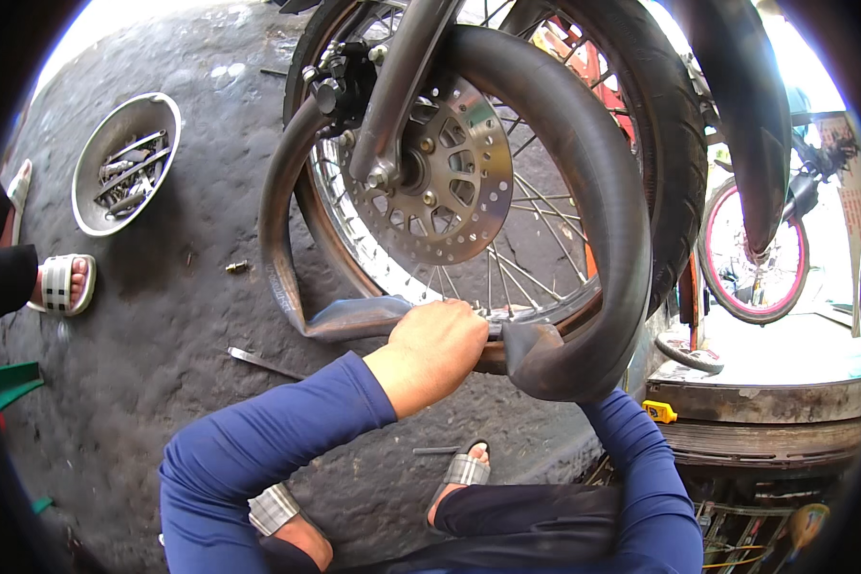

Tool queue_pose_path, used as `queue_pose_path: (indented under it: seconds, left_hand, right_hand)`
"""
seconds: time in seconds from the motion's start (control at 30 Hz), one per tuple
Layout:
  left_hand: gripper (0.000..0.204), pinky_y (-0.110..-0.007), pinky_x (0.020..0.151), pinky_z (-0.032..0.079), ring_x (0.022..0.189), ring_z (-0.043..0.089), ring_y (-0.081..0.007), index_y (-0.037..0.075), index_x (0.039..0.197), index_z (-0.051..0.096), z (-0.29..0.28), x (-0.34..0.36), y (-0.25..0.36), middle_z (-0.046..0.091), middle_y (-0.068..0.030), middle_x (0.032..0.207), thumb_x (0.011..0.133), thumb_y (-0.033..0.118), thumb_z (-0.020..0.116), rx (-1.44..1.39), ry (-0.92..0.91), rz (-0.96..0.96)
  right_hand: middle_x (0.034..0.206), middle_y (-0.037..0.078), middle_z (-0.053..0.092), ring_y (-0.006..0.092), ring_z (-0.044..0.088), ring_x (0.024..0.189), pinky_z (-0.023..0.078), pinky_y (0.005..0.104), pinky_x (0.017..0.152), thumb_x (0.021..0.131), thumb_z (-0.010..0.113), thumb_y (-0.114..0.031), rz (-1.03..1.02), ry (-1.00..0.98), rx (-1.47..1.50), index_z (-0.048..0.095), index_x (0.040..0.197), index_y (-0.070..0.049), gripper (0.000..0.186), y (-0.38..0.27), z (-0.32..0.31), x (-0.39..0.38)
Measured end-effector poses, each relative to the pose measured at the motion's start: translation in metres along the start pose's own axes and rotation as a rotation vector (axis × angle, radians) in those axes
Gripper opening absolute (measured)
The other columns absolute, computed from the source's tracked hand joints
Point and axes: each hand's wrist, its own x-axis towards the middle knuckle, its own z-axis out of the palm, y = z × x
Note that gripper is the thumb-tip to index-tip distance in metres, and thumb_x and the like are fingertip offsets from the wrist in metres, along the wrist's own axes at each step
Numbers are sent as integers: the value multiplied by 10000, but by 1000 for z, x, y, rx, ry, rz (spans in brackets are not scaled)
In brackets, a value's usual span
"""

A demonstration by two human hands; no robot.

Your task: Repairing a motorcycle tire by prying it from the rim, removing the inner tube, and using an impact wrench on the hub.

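Observation:
A black inner tube (617, 191) hangs in a big loop outside the spoked front wheel of a motorbike, over its brake disc (488, 182). Its right side is puffed out, while the lower left stretch (354, 318) lies flat and creased. My left hand (440, 349) is closed round the flattened tube at the bottom of the wheel, beside the metal rim (354, 234); its fingertips are hidden. From the lower right my right forearm (631, 450) reaches up behind the puffed part of the tube, which covers the right hand completely. The black tyre (674, 163) is beyond the tube.
A metal bowl of tools (84, 206) stands on the dark floor at left, near another person's sandalled foot (65, 285). A tyre lever (263, 364) and a small brass-coloured part (237, 267) lie closer. At right are a yellow bottle (658, 411) and a pink-rimmed wheel (804, 253).

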Motion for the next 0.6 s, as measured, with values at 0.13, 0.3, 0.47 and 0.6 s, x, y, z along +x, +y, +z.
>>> queue_pose_path:
  seconds: [0.13,0.3,0.47,0.6]
  left_hand:
    - [276,-421,576,519,655,635,-345,-42,996,524,17,-22,-17,567,-186,875,736,14,597,-33,382,-98]
    - [239,-449,671,527,770,640,-348,7,1010,547,100,-95,-46,579,-161,921,785,68,601,-176,-87,-6]
    - [296,-420,821,522,938,623,-351,22,1078,600,80,-40,-54,614,-161,1059,790,75,640,-323,486,220]
    - [316,-411,882,489,1065,598,-341,54,1151,617,67,43,-79,624,-148,1159,838,88,641,-537,430,340]
  right_hand:
    - [1152,210,560,287,541,1118,419,355,963,945,456,-120,127,541,542,534,1167,-41,248,-15,31,-17]
    - [1163,201,561,276,540,1128,416,347,970,943,458,-117,89,447,420,530,1182,-40,262,-22,18,-12]
    - [1176,189,562,262,540,1139,413,337,979,940,459,-114,99,310,239,525,1202,-39,280,-22,2,-8]
    - [1187,180,564,251,539,1149,411,330,986,938,461,-111,62,204,123,520,1218,-38,296,-26,-9,-2]
